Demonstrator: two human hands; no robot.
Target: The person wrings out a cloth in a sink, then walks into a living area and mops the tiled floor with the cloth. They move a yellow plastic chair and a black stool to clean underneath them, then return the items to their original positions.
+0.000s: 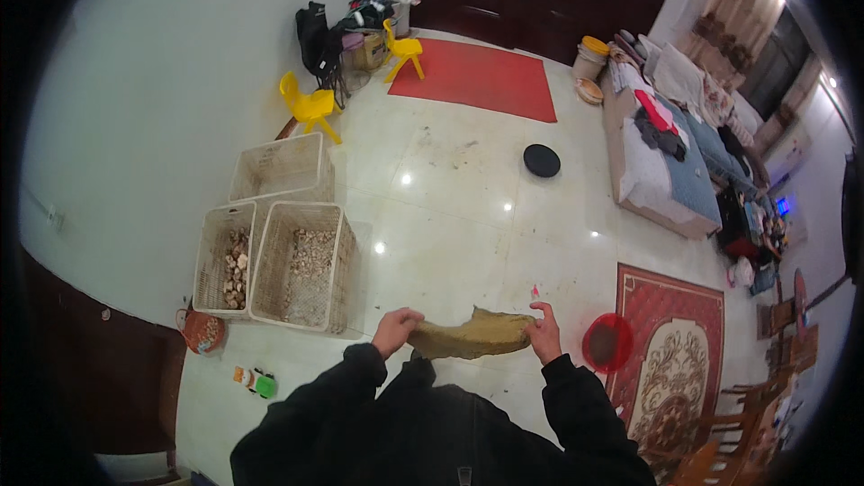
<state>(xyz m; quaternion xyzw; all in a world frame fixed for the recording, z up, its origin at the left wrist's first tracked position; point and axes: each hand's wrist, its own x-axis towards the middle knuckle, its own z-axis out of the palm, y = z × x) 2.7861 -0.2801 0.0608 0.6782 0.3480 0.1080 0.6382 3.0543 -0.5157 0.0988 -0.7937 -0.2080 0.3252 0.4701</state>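
A ragged-edged olive-brown cloth hangs stretched between my two hands, in front of my body and above the tiled floor. My left hand pinches its left end, with the fingers closed. At the other end my right hand grips the cloth's corner between thumb and fingers. The cloth sags a little in the middle, and its upper edge is uneven with a peak near the centre. Both my forearms are in black sleeves.
To the left stand pale plastic crates: one with small whitish pieces, another with larger mushroom-like pieces, a third behind. A red basin sits right, by a patterned rug. A black round object lies ahead. Low by the crates is a toy.
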